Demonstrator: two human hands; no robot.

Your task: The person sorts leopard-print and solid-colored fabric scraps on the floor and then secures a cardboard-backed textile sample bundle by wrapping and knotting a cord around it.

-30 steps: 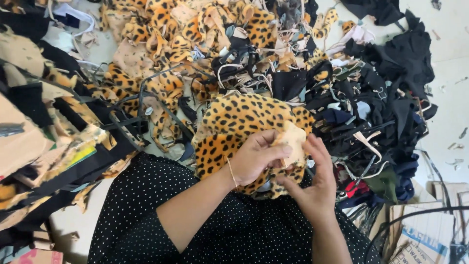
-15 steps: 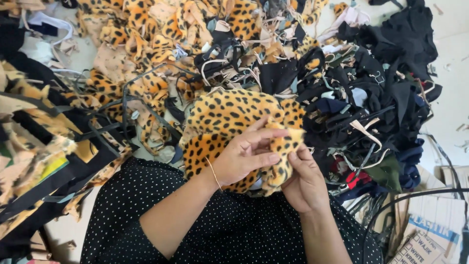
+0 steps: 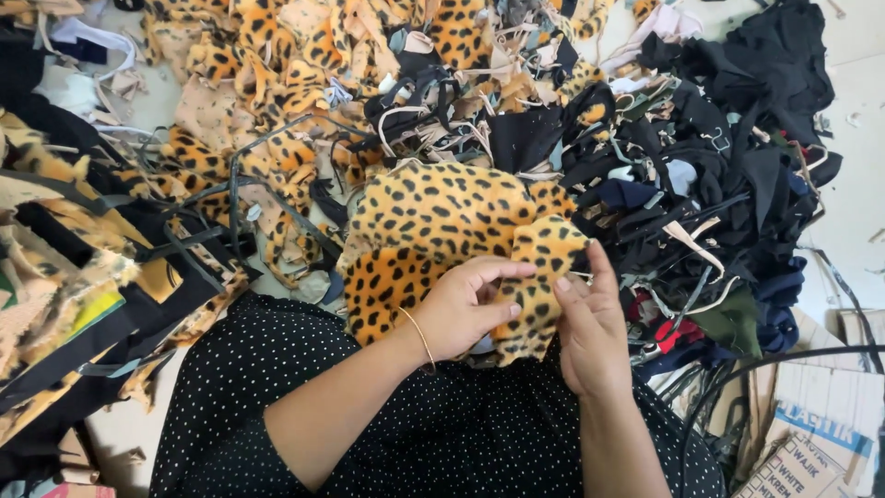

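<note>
A large piece of leopard-print fleece fabric [image 3: 433, 221] lies over my lap, orange-yellow with black spots. My left hand [image 3: 466, 309], with a thin gold bangle at the wrist, pinches a folded edge of this fabric between thumb and fingers. My right hand [image 3: 590, 323] grips the same fold from the right, fingers pointing up. Both hands hold it just above my black polka-dot dress [image 3: 277, 378].
Heaps of leopard-print scraps [image 3: 267, 83] cover the floor ahead and to the left. A tangle of black and dark fabric offcuts and straps [image 3: 728, 157] lies to the right. Cardboard boxes [image 3: 811, 433] sit at the lower right. Black webbing strips [image 3: 111, 314] lie at left.
My hands have turned the fabric fold: the pale underside seen earlier is now covered by spotted fleece. The view has shifted slightly.
</note>
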